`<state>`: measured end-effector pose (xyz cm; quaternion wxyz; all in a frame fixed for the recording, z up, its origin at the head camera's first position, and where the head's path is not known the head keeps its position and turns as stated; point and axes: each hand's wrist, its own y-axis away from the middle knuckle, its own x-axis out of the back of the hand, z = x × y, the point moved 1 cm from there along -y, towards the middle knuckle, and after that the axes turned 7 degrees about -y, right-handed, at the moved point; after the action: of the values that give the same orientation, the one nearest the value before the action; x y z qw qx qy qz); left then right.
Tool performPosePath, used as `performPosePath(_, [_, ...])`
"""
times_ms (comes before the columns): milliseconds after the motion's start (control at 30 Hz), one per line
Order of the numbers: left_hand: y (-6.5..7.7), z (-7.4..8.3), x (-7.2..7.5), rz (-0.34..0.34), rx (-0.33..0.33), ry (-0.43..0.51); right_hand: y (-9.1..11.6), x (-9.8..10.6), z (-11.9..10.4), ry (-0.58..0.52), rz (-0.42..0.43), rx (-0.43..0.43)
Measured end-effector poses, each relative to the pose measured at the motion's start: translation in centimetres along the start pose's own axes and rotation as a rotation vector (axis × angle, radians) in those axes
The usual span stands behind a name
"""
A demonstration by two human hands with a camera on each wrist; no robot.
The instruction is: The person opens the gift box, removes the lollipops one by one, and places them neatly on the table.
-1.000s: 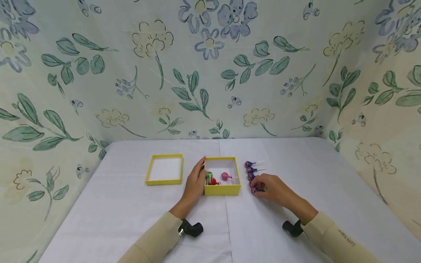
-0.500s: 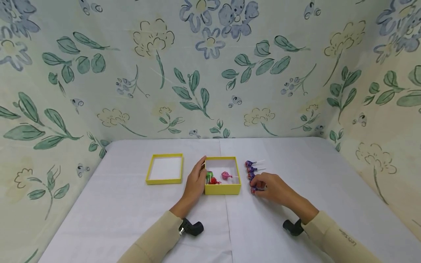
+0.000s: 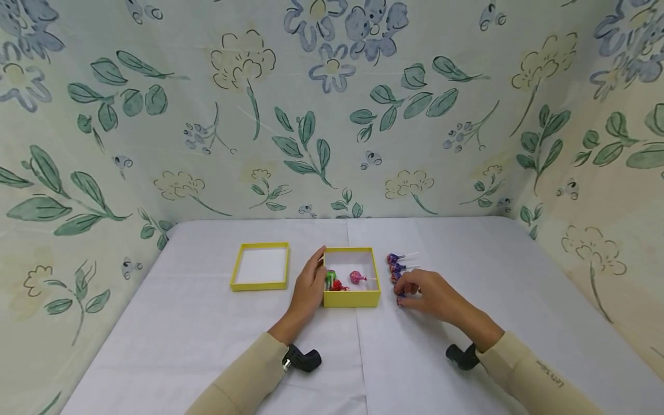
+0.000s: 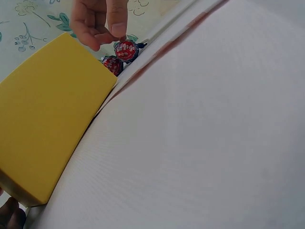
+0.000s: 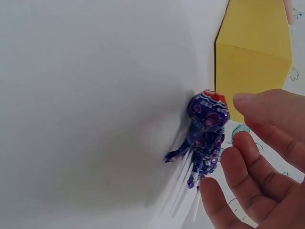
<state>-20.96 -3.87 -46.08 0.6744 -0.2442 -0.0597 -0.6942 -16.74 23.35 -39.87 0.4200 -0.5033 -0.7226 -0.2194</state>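
A yellow box (image 3: pixel 351 299) with a white inside stands uncovered on the table. In it lie a pink lollipop (image 3: pixel 355 277), a red lollipop (image 3: pixel 337 285) and a green-wrapped piece (image 3: pixel 330 278). My left hand (image 3: pixel 307 292) rests along the box's left side, its fingers extended towards the far corner. To the right of the box, several purple-wrapped lollipops (image 3: pixel 393 259) form a row, white sticks pointing right. My right hand (image 3: pixel 429 293) hovers around the near end of that row and partly hides it. The right wrist view shows its thumb and fingers apart beside the nearest lollipop (image 5: pixel 208 112).
A shallow lid (image 3: pixel 258 286) with a yellow rim lies left of the box, white inside up. White cloth (image 3: pixel 207 346) covers the table, with a seam running past the box. Flower-patterned fabric (image 3: pixel 311 173) hangs behind and at both sides.
My right hand has shifted slightly away from me along the lollipop row, and its thumb now covers more of the nearest lollipop. The left hand and the box stay in place.
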Motion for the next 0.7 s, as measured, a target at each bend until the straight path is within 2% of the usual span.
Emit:
performPosePath(400, [0.1, 0.1, 0.1, -0.004, -0.004, -0.007, -0.8, 1.1, -1.8, -0.016, 0.061, -0.02])
performPosePath(700, [0.1, 0.1, 0.1, -0.005, -0.002, 0.002, -1.6, 1.5, -3.2, -0.012, 0.109, 0.035])
